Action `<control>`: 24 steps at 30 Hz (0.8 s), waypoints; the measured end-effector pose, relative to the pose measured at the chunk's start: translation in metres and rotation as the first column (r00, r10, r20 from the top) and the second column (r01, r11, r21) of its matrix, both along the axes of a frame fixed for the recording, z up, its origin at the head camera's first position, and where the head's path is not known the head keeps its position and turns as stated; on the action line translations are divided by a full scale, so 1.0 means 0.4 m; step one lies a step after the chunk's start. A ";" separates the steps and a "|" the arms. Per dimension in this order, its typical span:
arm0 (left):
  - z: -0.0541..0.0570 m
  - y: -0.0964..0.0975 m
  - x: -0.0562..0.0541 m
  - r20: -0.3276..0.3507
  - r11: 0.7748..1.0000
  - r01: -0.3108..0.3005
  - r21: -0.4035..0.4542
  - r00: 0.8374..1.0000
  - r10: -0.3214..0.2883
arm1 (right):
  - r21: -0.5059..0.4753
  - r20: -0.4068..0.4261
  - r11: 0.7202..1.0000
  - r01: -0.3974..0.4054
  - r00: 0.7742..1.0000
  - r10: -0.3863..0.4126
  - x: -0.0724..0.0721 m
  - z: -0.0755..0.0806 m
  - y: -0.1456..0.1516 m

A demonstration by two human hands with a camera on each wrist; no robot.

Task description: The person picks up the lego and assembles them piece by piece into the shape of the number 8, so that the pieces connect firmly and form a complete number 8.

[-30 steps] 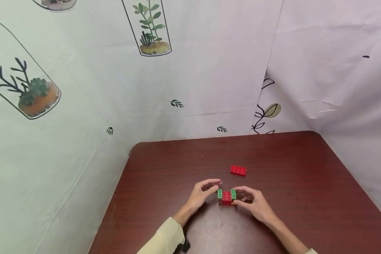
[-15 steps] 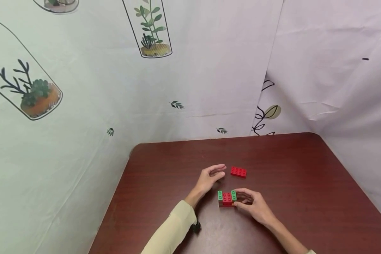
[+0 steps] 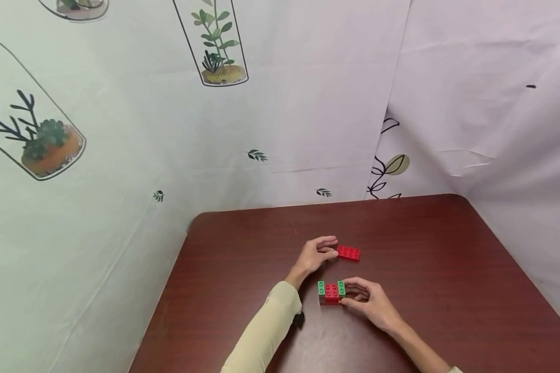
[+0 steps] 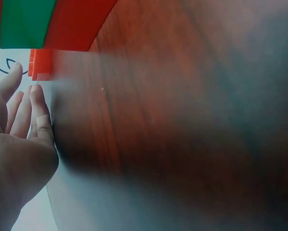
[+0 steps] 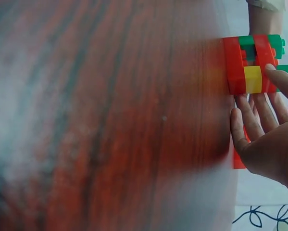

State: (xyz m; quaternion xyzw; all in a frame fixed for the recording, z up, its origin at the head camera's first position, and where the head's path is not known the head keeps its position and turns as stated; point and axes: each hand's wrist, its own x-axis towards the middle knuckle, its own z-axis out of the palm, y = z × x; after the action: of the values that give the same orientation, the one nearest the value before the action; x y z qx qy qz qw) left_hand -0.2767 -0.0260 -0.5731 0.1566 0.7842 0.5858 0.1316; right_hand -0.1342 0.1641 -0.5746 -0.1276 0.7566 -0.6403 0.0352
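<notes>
A small stack of toy building bricks [image 3: 332, 292] stands on the table, with green bricks on both sides of a red one on top. In the right wrist view a red base brick [image 5: 234, 67] and a yellow brick [image 5: 253, 79] show lower in it. My right hand [image 3: 373, 305] holds the stack's right end between thumb and fingers. Farther back lies a loose red brick [image 3: 349, 253] with two rows of studs. Beside its left end is my left hand [image 3: 313, 256], thumb and fingers apart. The left wrist view shows those fingers [image 4: 38, 101] extended, nothing between them.
The dark red-brown table [image 3: 242, 248] has rounded back corners. A white cloth [image 3: 298, 114] printed with plants hangs behind it and along its sides.
My left hand has left the stack's left side and moved back and right to the loose red brick. My right hand has stayed at the stack.
</notes>
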 end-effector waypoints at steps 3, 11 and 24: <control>0.004 0.006 -0.006 -0.019 0.998 0.025 -0.054 0.999 -0.026 | -0.006 0.007 1.000 -0.008 1.000 0.008 -0.001 -0.001 0.001; 0.004 0.013 -0.016 -0.043 0.989 0.035 -0.143 0.998 -0.042 | -0.016 -0.005 1.000 -0.015 1.000 0.015 -0.004 -0.005 0.002; -0.002 0.018 -0.015 -0.126 0.974 0.008 -0.226 0.991 -0.037 | -0.011 -0.011 1.000 -0.014 1.000 0.014 -0.008 -0.007 -0.001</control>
State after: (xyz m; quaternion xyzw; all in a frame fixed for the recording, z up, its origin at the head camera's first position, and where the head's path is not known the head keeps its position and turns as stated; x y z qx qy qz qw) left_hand -0.2827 -0.0189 -0.5738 0.1872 0.8504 0.4806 0.1042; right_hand -0.1375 0.1637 -0.5772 -0.1369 0.7524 -0.6434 0.0347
